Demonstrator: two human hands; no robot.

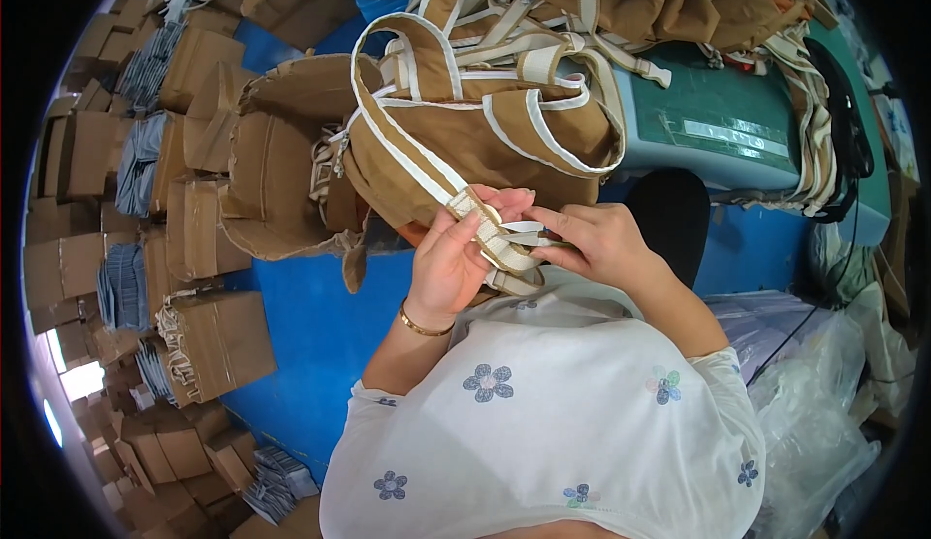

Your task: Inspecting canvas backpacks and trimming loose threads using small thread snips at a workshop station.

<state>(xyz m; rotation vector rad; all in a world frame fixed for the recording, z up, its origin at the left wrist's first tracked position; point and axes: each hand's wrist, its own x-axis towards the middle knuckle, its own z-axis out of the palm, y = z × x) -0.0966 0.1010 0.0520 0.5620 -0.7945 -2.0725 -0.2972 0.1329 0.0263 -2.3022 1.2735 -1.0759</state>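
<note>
A tan bag with white-bound edges and loop handles lies in front of me. From it a strap of cream webbing with tan edging runs down to my hands. My left hand is closed on this strap, thumb on top. Close against it, my right hand pinches a small pale metal tool with two narrow blades, which looks like thread snips. The blades lie at the strap's folded end. My right palm hides the rest of the tool.
More tan bags and tangled straps are heaped at the far side, on a green-topped table. An open cardboard box stands left of the bag. Stacked cartons fill the left, and clear plastic bags lie at right.
</note>
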